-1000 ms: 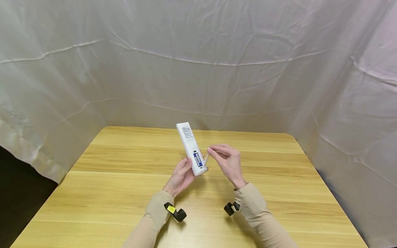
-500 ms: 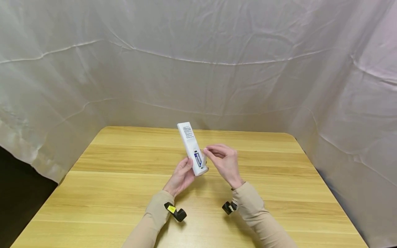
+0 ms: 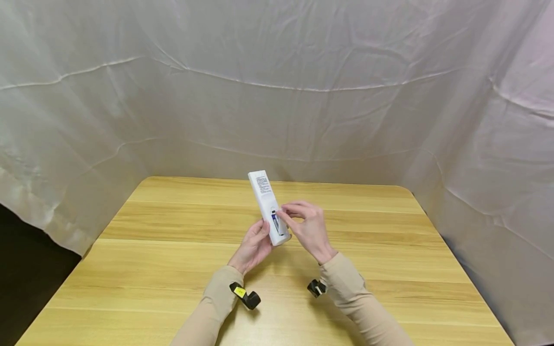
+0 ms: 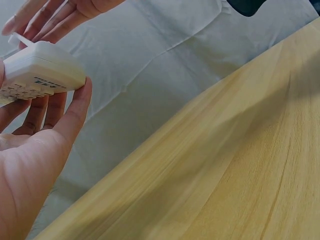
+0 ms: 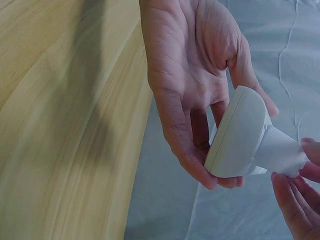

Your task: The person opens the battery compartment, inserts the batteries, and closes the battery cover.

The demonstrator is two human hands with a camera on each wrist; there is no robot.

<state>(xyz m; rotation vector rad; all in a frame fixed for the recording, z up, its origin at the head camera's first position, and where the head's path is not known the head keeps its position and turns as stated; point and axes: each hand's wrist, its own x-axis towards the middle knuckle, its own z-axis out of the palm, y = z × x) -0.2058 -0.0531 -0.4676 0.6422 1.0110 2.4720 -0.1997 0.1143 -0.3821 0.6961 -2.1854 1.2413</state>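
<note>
A white remote control (image 3: 262, 191) is held back side up above the table, tilted, with my left hand (image 3: 252, 247) gripping its lower part. Its battery compartment is uncovered, and a blue battery (image 3: 274, 220) shows inside. Thumb and fingers of my right hand (image 3: 309, 228) pinch the white battery cover (image 5: 282, 151), which stands at a slant over the compartment with its lower end at the remote. In the left wrist view, buttons line the underside of the remote (image 4: 47, 67), above the curled fingers of my left hand (image 4: 37, 155).
Below the hands lies a light wooden table (image 3: 173, 288). Pale grey curtains (image 3: 277, 120) hang behind it and on both sides. Each wrist carries a small black camera, such as the left wrist camera (image 3: 245, 296).
My right hand has moved left toward the remote, tipping the battery cover down over the compartment. Less of the battery shows now. My left hand and the remote have barely shifted.
</note>
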